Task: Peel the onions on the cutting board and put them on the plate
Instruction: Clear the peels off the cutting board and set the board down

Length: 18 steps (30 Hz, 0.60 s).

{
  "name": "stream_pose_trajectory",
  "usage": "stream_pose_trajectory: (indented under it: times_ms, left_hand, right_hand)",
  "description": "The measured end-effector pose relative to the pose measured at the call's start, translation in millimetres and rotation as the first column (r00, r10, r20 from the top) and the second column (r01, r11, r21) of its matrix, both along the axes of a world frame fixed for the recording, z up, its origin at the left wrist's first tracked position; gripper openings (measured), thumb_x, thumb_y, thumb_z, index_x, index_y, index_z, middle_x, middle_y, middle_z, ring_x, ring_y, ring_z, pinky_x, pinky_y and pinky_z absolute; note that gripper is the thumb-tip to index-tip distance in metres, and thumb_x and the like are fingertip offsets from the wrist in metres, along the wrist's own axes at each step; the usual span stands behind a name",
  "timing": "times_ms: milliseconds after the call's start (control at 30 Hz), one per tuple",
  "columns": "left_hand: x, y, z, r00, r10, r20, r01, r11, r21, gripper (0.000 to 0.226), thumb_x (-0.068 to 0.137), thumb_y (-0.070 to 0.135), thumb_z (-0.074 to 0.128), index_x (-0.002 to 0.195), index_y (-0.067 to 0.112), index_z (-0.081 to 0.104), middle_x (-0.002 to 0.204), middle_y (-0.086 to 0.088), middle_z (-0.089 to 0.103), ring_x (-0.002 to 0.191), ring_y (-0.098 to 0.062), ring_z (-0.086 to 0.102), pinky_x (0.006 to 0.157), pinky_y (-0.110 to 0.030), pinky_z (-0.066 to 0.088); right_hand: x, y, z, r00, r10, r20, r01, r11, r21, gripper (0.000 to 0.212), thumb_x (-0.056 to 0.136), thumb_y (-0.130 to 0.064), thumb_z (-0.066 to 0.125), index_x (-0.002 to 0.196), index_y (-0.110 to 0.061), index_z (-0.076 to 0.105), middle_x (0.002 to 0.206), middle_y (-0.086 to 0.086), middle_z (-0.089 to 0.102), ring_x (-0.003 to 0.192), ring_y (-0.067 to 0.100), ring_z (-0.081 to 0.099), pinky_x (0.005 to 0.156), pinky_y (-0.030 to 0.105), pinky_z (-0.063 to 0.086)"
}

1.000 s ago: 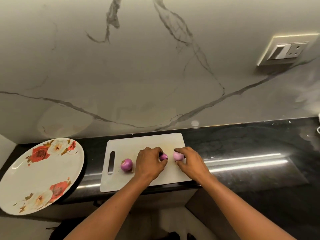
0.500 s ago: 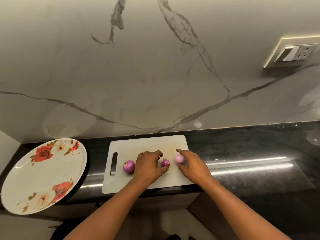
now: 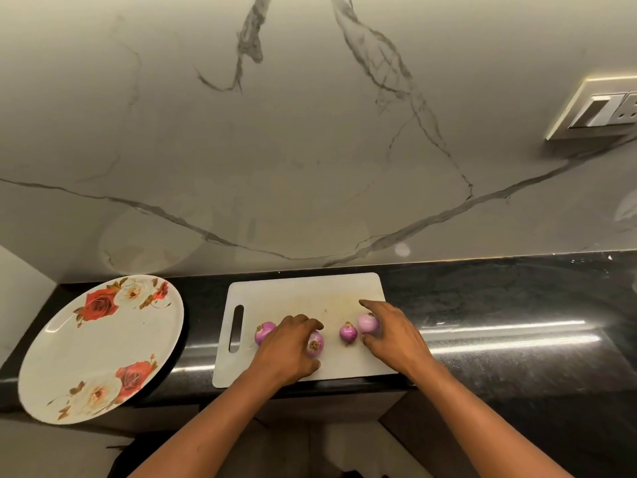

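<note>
1. Head view, lower centre: a white rectangular plastic cutting board [image 3: 303, 291] lies on the black stone counter [image 3: 499, 305] and carries four small purple onions in a row.
2. The left hand [image 3: 286, 350] curls round the second onion [image 3: 315, 345]. The leftmost onion [image 3: 263, 331] sits just beside it.
3. The right hand [image 3: 393, 336] pinches the pale rightmost onion [image 3: 368, 322] between thumb and forefinger. The third onion [image 3: 347, 332] lies free.
4. Lower left: a round white rose-patterned plate [image 3: 96, 353], apart from the board.

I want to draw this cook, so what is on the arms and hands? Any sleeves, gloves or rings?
Nothing worn shows. The left hand and right hand have no gloves or visible rings. The left forearm and right forearm are bare: no sleeve, watch or bracelet in view.
</note>
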<state>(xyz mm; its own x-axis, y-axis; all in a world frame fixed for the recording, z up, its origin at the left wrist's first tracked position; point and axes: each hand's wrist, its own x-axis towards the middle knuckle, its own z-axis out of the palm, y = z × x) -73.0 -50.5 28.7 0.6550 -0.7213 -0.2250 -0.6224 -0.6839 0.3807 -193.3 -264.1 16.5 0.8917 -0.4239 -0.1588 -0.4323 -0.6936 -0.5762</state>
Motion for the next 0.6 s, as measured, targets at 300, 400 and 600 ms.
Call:
stream_pose_trajectory:
  times_ms: [300, 400, 600]
  left_hand:
    - [5.4, 1.8, -6.5, 0.988, 0.124, -0.093, -0.132, 0.987, -0.090, 0.052, 0.089, 0.033, 0.078, 0.139, 0.033, 0.063, 0.136, 0.008, 0.063, 0.121, -0.014, 0.060, 0.099, -0.026, 0.051]
    - [6.4, -1.6, -10.1, 0.956, 0.274, -0.107, -0.288, 0.947, -0.141, 0.054, 0.088, 0.045, 0.079, 0.135, 0.024, 0.066, 0.129, 0.004, 0.065, 0.109, -0.012, 0.060, 0.090, -0.024, 0.048]
    - [5.6, -14.1, -9.2, 0.924, 0.380, -0.040, -0.382, 0.918, -0.104, 0.062, 0.084, 0.064, 0.076, 0.129, 0.022, 0.069, 0.128, 0.002, 0.070, 0.109, -0.017, 0.066, 0.088, -0.028, 0.052]
  right_hand:
    - [-6.2, 6.7, 8.8, 0.995, -0.035, 0.097, 0.032, 0.999, 0.024, 0.065, 0.093, -0.026, 0.073, 0.151, -0.036, 0.046, 0.156, -0.012, 0.047, 0.144, 0.014, 0.043, 0.111, 0.035, 0.044]
    - [-9.2, 9.4, 8.9, 0.991, -0.054, 0.122, 0.050, 0.998, 0.036, 0.059, 0.095, -0.031, 0.071, 0.149, -0.035, 0.049, 0.155, -0.012, 0.048, 0.144, 0.014, 0.042, 0.112, 0.037, 0.044]
    - [-14.1, 17.0, 6.6, 0.990, -0.046, 0.135, 0.041, 0.999, 0.035, 0.052, 0.096, -0.036, 0.070, 0.145, -0.035, 0.054, 0.153, -0.015, 0.050, 0.143, 0.012, 0.043, 0.111, 0.033, 0.043]
